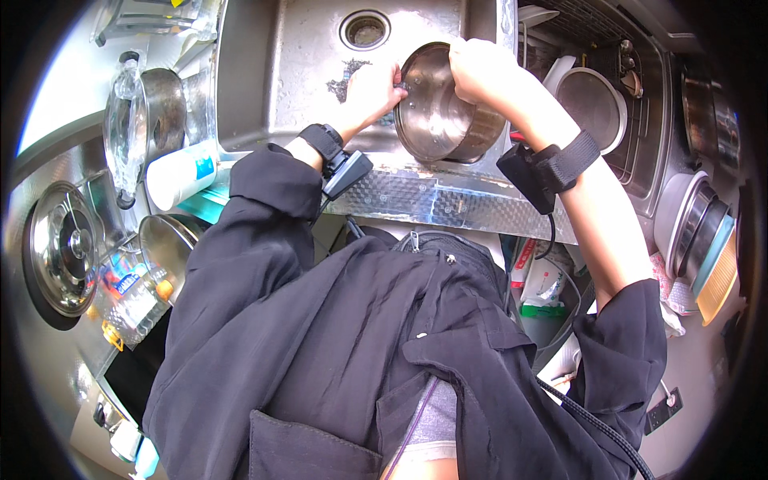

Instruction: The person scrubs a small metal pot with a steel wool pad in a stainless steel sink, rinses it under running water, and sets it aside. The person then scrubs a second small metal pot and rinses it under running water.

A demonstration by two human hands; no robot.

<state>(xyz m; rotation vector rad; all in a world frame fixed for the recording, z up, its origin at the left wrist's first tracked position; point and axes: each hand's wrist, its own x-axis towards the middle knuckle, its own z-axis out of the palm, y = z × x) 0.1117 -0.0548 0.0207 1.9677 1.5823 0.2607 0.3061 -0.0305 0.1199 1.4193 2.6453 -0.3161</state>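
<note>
A stainless steel pot (435,117) is tipped on its side in the front right of the metal sink (414,27), its bare inside facing left and up. My right hand (480,69) is curled over the pot's upper rim. At the left rim, beside two rivets, the fingers of my left hand (375,90) are pinched together at a small dark part, probably the handle; the palm hides most of it. Dark patchy material (341,87) lies on the sink floor just left of that hand. The round drain (365,30) is beyond both hands.
Right of the sink, a rack holds a pale bowl (591,108), near stacked basins (690,228). On the left are a white bottle (180,174), a pan under a clear plastic-covered thing (165,102), and a glass-and-steel lid (63,249). The sink's front edge (408,195) runs before me.
</note>
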